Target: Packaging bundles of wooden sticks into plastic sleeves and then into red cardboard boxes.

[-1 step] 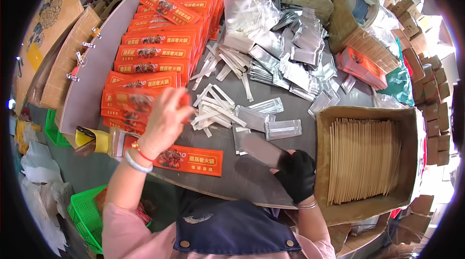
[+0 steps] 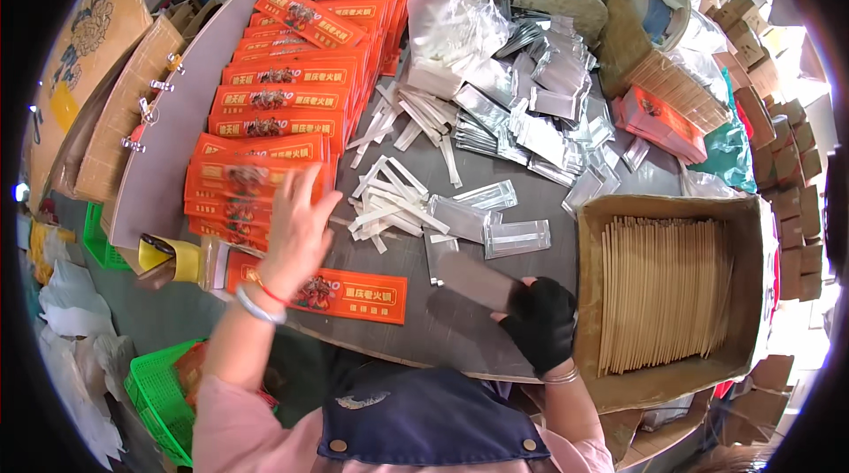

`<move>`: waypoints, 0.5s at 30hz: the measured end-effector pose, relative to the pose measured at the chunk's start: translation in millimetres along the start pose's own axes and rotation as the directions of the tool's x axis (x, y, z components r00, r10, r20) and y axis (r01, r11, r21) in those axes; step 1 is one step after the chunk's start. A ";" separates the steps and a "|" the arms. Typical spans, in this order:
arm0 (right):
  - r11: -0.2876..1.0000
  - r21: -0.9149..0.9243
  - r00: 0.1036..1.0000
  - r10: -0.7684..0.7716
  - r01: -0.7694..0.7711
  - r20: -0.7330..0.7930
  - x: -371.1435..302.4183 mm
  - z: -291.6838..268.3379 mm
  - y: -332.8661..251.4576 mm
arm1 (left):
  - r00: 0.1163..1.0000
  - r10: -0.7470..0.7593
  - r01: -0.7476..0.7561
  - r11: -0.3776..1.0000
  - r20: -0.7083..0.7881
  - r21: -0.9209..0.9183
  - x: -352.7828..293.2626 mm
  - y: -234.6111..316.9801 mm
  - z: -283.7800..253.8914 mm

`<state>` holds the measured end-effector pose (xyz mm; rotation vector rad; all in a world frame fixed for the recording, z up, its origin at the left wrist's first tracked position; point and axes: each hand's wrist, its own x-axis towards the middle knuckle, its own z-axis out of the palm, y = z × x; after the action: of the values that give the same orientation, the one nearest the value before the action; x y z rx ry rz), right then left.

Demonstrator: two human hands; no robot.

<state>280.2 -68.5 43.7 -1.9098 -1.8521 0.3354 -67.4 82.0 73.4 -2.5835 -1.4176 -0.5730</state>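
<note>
My left hand (image 2: 301, 230), bare with a bangle and red cord at the wrist, is over the lower right edge of a stack of orange printed sleeves (image 2: 274, 124). Its thumb and fingers are apart, with nothing visible between them. A blurred orange sleeve (image 2: 240, 179) lies by its fingertips on top of the stack. One more orange sleeve (image 2: 367, 294) lies flat at the table's front edge, partly behind my left wrist. My right hand (image 2: 541, 321), in a black fingerless glove, is closed on a flat silver-grey packet (image 2: 478, 280), blurred and tilted above the table.
Several thin white paper-wrapped strips (image 2: 389, 199) and silver packets (image 2: 517, 237) lie mid-table, with a larger silver heap (image 2: 539, 110) behind. A cardboard box (image 2: 586, 296) of wooden chopsticks (image 2: 663, 296) stands at right. A plastic bag (image 2: 455, 18) sits at the back.
My left hand has shifted slightly down and its fingers have spread beside the sleeve stack. My right hand with the silver packet has barely moved.
</note>
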 end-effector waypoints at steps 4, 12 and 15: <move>0.988 -0.079 0.990 -0.131 0.136 0.061 -2.4 1.0 -16.2 | 0.903 -0.352 0.414 0.868 0.246 -0.275 -76.1 89.6 45.9; 0.969 -0.089 0.953 -0.209 0.233 0.221 -1.5 9.4 -16.7 | 0.866 -0.426 0.499 0.748 0.261 -0.438 -94.1 93.3 70.0; 0.971 0.085 0.921 -0.239 0.224 0.308 -3.0 49.1 -26.6 | 0.886 -0.404 0.463 0.789 0.226 -0.404 -93.8 93.7 72.5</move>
<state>233.4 -64.3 13.6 -1.6546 -2.2290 0.6322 -15.6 -20.9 -24.4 -2.6513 -2.1885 -0.9053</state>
